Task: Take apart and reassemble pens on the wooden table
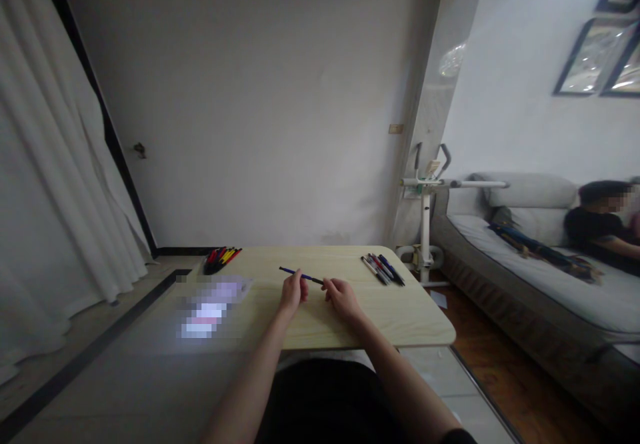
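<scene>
Both of my hands hold one dark blue pen [309, 277] level over a light wooden table [410, 324]. My left hand [293, 293] is closed round the pen's left part, whose tip sticks out to the left. My right hand [340, 295] is closed on the pen's right end. At the table's far left lies a bunch of red, yellow and black pens [221, 258]. Several more pens [383, 269] lie side by side at the far right.
A blurred paper or packet [213, 305] lies on the table's left side. White curtains [55, 184] hang at the left. An exercise machine [426, 221] stands beyond the table's right corner. Another person [600, 224] lies on a grey sofa [530, 277] at the right.
</scene>
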The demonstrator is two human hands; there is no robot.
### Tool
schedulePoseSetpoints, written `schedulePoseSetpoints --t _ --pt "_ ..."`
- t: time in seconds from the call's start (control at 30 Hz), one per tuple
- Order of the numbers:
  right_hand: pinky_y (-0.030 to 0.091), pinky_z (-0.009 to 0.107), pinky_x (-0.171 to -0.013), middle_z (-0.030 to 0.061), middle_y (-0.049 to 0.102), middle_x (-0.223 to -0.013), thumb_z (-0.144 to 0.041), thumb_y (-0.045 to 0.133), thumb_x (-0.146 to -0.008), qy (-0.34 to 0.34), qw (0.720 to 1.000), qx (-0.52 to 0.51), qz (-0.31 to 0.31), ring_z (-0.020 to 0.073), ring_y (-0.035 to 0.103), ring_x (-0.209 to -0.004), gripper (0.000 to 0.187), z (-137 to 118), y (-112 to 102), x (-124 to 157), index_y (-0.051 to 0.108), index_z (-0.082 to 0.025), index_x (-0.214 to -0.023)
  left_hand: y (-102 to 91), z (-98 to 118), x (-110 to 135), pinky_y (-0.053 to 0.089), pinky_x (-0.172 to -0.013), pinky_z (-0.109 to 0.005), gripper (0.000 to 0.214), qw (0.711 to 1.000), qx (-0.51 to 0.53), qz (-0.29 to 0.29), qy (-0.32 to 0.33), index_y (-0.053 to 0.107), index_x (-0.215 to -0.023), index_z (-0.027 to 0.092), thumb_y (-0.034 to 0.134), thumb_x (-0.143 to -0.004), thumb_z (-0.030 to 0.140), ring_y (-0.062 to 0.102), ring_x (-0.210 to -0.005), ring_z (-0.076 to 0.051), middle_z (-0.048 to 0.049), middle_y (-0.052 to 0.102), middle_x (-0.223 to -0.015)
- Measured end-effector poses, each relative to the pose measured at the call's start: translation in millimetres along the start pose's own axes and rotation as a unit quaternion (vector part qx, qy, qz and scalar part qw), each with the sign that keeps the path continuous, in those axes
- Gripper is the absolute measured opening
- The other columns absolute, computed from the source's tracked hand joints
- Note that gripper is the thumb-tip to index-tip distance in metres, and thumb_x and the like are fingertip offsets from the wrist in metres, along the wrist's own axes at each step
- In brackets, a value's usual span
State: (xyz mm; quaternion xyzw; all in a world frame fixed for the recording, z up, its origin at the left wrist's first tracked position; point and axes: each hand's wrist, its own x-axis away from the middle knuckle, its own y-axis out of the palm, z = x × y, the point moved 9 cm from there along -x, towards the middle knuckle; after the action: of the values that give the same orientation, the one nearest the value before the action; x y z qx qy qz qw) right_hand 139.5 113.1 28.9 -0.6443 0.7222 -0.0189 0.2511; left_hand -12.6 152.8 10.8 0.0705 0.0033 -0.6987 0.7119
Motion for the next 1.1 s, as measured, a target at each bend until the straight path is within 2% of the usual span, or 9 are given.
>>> schedulePoseSetpoints --t 0.2,0.63,0.83,0.97,1.1 --pt "0.036 0.020 -0.049 0.0016 0.054 -0.051 -0.050 0.032 -0.082 0.005 1.000 -0.014 -0.009 0.0116 0.050 -0.049 0.049 -0.7 1.3 1.7 0.058 -0.013 -0.063 2.1 0.7 0.2 0.032 -0.036 -0.020 0.040 1.000 0.001 -0.011 0.004 0.046 -0.052 0.016 0.040 -0.072 0.050 0.041 -0.033 -0.009 0.0015 0.046 -0.040" --pt "0.035 0.020 -0.050 0.0007 0.055 -0.054 -0.040 0.043 -0.079 -0.020 1.000 0.014 0.000 0.0113 0.049 -0.051 0.032 -2.4 -0.4 1.4 0.058 -0.014 -0.067 2.2 -0.3 -1.8 0.030 -0.033 -0.019 0.038 1.000 -0.006 -0.005 0.007 0.047 -0.055 0.016 0.044 -0.071 0.050 0.040 -0.032 -0.008 0.0028 0.045 -0.040" --pt "0.036 0.021 -0.050 0.0014 0.056 -0.056 -0.038 0.046 -0.078 -0.020 1.000 0.019 0.005 0.0121 0.050 -0.052 0.029 -5.3 -1.4 2.5 0.057 -0.015 -0.065 2.6 1.4 -3.4 0.031 -0.034 -0.019 0.039 0.999 -0.003 -0.012 0.041 0.052 -0.063 0.013 0.045 -0.071 0.051 0.044 -0.035 -0.008 0.0000 0.053 -0.047" --pt "0.036 0.021 -0.050 0.0013 0.056 -0.056 -0.037 0.046 -0.077 -0.026 1.000 0.014 -0.002 0.0120 0.050 -0.053 0.028 -6.9 -0.7 2.5 0.057 -0.015 -0.064 3.7 3.7 -4.3 0.032 -0.034 -0.019 0.039 0.998 -0.024 -0.018 0.048 0.055 -0.066 0.012 0.048 -0.070 0.050 0.047 -0.036 -0.008 -0.0045 0.061 -0.057" --pt "0.035 0.021 -0.049 0.0014 0.056 -0.055 -0.037 0.047 -0.077 -0.018 1.000 0.018 -0.007 0.0118 0.049 -0.051 0.028 -3.7 0.5 1.3 0.058 -0.014 -0.064 3.0 6.3 -4.8 0.035 -0.036 -0.019 0.036 0.998 -0.022 -0.018 0.050 0.056 -0.073 0.012 0.054 -0.067 0.048 0.051 -0.040 -0.009 -0.0048 0.063 -0.064"
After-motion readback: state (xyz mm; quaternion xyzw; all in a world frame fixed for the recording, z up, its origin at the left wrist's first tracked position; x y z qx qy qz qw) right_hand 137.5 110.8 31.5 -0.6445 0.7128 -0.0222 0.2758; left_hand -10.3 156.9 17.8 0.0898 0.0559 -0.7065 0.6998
